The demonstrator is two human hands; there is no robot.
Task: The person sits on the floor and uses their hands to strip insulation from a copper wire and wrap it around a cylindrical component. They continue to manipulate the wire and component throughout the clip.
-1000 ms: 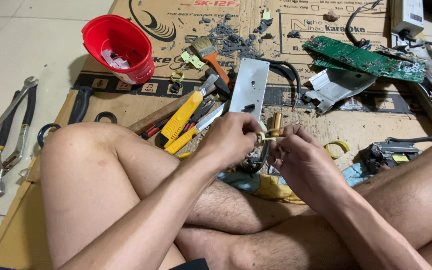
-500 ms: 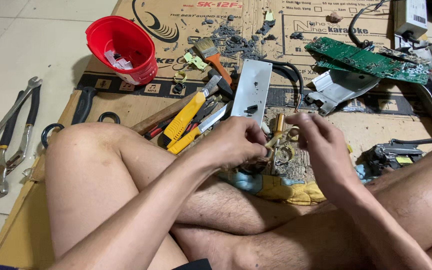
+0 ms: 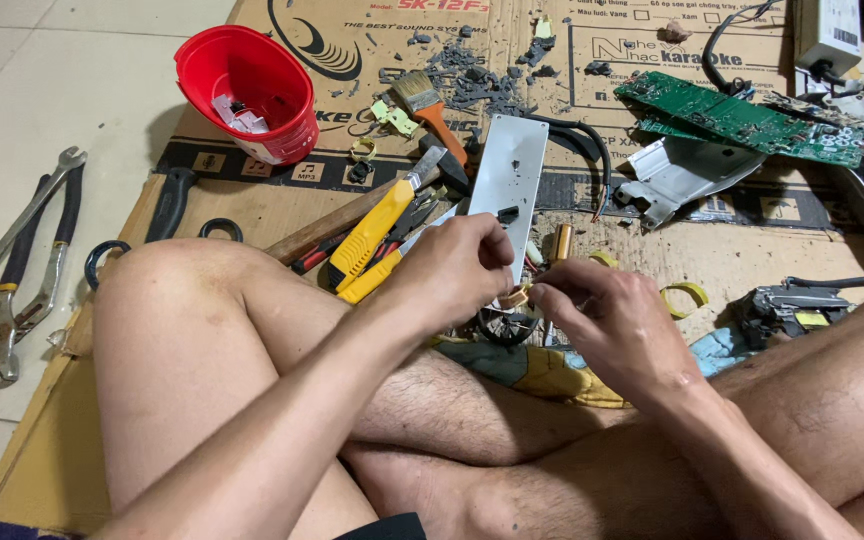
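Note:
My left hand [image 3: 452,272] and my right hand [image 3: 607,322] meet above my crossed legs, both pinching a small tan part [image 3: 519,295] between their fingertips. Just below the hands lies a round dark component [image 3: 505,325] on a blue and yellow cloth [image 3: 542,370]. A long silver metal plate [image 3: 507,180] lies on the cardboard just beyond my left hand. A small brass cylinder [image 3: 561,243] stands next to the plate.
A red bucket [image 3: 247,95] sits at the far left of the cardboard. A yellow utility knife [image 3: 372,235], a hammer [image 3: 372,205] and a brush [image 3: 430,110] lie near my left knee. Pliers and a wrench [image 3: 22,255] rest on the tiled floor. A green circuit board [image 3: 742,115] lies at the far right.
Both hands have lifted slightly and drawn together over the small part. My right hand moved left and closed its fingertips on it.

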